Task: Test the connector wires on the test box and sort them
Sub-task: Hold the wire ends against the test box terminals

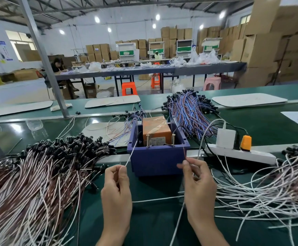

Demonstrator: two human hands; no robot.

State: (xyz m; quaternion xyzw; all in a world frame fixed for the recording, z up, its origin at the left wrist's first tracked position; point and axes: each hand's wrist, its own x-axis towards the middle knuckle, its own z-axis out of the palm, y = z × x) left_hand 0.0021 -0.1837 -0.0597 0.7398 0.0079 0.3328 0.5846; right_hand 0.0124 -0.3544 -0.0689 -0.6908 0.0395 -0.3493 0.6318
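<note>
A purple test box (158, 159) stands at the middle of the green bench, with an orange block (156, 130) inside and two upright screws (147, 140) at its front. My left hand (117, 190) pinches a white wire end (131, 154) that points toward the left screw. My right hand (198, 185) pinches a thin red wire end (185, 153) just right of the box's front corner. A white wire (158, 199) runs across the bench between my two hands.
A big heap of red-and-white connector wires (38, 174) lies left, a looser heap (269, 189) right. A blue-and-red bundle (190, 110) lies behind the box. A white power strip (242, 153) with an orange plug sits right of the box.
</note>
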